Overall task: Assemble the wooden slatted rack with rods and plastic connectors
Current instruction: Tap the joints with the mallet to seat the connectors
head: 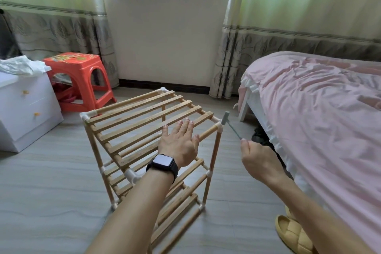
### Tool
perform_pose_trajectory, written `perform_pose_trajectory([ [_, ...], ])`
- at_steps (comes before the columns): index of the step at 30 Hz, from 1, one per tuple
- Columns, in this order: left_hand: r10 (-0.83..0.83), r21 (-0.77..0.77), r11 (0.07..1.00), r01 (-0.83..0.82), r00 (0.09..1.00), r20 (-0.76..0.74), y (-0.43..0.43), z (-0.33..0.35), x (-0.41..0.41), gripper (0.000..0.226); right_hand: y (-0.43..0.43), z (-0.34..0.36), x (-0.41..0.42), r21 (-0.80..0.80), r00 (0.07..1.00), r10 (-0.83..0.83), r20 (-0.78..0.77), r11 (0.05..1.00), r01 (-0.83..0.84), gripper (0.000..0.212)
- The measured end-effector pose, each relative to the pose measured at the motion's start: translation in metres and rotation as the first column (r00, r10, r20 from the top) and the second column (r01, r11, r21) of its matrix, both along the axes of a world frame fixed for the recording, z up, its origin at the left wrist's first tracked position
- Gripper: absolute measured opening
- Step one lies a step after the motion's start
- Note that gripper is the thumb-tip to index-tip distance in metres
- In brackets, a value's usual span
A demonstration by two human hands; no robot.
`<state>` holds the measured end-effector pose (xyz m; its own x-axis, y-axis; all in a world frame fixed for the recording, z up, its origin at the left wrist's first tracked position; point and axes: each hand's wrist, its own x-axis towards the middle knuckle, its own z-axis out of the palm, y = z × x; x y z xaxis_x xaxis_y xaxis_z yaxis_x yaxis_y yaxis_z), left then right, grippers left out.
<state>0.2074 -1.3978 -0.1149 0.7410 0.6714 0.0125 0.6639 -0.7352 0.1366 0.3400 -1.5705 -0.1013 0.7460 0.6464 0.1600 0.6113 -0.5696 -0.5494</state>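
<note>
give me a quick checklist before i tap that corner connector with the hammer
1. Left hand flat on the top slats of the rack, steadying it: ok.
2. Right hand grips the small hammer by its handle: ok.
3. Hammer head close to the near right corner connector: ok.
4. Left thumb apart from that connector: ok, but it is the nearest finger.
5. Rods fully seated in that connector: cannot tell.
6. All rack feet flat on the floor: cannot tell, the left arm hides some.

Soft window daylight, bowed edges
</note>
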Motion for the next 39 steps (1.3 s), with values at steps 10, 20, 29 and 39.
perform_pose_trajectory([
  [10,0.01,0.009,1.0,-0.01,1.0,0.007,-0.002,0.002,0.001,0.059,0.013,0.03,0.015,0.217,0.992,0.002,0.125,0.976,-0.03,0.052],
  [20,0.001,0.003,1.0,-0.001,1.0,0.002,0.0,0.005,0.0,0.059,0.037,0.015,0.011,0.277,0.997,-0.06,0.048,0.96,0.044,0.042],
  [29,-0.005,-0.008,1.0,0.005,1.0,0.006,-0.002,0.004,0.002,0.059,0.034,0.004,0.009,-0.051,0.997,-0.078,0.006,0.996,0.079,0.046],
  [39,0.12,-0.094,0.991,-0.095,0.937,0.327,0.074,0.047,-0.074,0.057,0.039,0.001,-0.066,0.317,0.964,0.254,-0.076,0.923,-0.218,0.047],
])
